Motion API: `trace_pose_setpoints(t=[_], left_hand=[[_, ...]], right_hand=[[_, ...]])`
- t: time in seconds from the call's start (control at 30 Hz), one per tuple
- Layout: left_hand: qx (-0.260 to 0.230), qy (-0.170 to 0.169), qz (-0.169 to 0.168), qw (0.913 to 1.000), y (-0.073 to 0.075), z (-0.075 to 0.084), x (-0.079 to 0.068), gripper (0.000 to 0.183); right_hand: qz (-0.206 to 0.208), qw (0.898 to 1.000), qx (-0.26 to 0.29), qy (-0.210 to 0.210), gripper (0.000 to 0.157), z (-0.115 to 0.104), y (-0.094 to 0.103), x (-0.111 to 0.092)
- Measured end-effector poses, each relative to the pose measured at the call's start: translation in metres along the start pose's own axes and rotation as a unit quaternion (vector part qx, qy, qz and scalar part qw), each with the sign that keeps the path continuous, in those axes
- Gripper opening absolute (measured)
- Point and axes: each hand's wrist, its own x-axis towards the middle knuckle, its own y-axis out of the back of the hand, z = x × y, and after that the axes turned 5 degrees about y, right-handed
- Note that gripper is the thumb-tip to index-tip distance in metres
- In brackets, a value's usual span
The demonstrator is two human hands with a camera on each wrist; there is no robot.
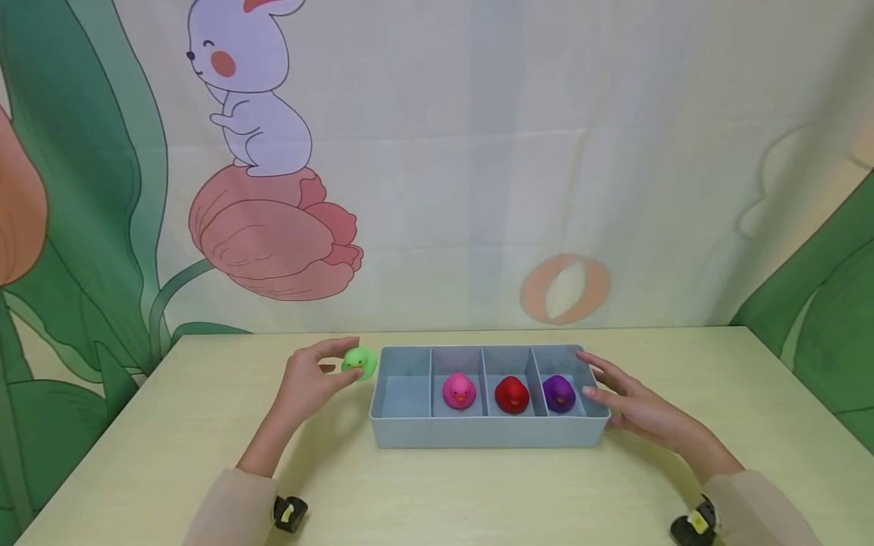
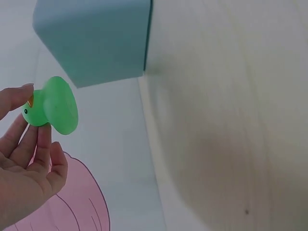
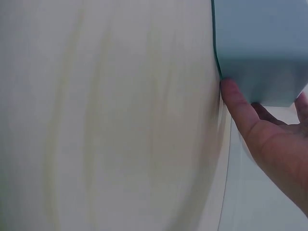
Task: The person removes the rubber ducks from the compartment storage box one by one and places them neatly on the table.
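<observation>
Between thumb and fingers, my left hand [image 1: 309, 381] pinches a green rubber duck [image 1: 359, 363], held just left of a grey-blue divided box [image 1: 488, 432]. In the left wrist view the duck [image 2: 60, 106] is tilted sideways, its head between the fingertips and its flat base facing away from the palm. The box's compartments hold a pink duck [image 1: 460, 390], a red duck [image 1: 512, 395] and, at the right end, a purple duck [image 1: 559, 393]. My right hand [image 1: 645, 409] rests against the box's right end with fingers spread and fairly straight, one fingertip low on the end wall [image 3: 262, 79].
The box stands on a pale yellow table [image 1: 444, 493] near its back edge. Behind hangs a curtain [image 1: 437, 189] printed with a rabbit, flowers and leaves. Each sleeve end carries a small black device [image 1: 290, 513].
</observation>
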Motion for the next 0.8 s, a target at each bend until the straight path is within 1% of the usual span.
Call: trace_pose_setpoints(t=[0.1, 0.17, 0.4, 0.63, 0.8], left_hand=[[0.008, 0.012, -0.006, 0.9999, 0.001, -0.005, 0.002, 0.043], [0.013, 0.013, -0.009, 0.9998, 0.000, -0.008, 0.004, 0.043], [0.036, 0.001, -0.025, 0.9990, -0.002, -0.017, 0.011, 0.042], [0.049, 0.007, -0.056, 0.9972, -0.002, -0.022, 0.015, 0.040], [0.064, 0.019, -0.072, 0.9952, -0.002, -0.025, 0.018, 0.040]], right_hand=[[0.000, 1.000, 0.003, -0.001, 0.066, 0.000, -0.001, 0.001], [0.001, 1.000, 0.003, -0.003, 0.066, -0.001, -0.001, 0.001], [0.004, 1.000, 0.000, -0.010, 0.067, -0.003, -0.002, 0.000], [0.005, 1.000, 0.001, -0.010, 0.067, -0.003, -0.002, 0.000], [0.004, 1.000, 0.006, -0.007, 0.067, -0.003, -0.002, -0.001]])
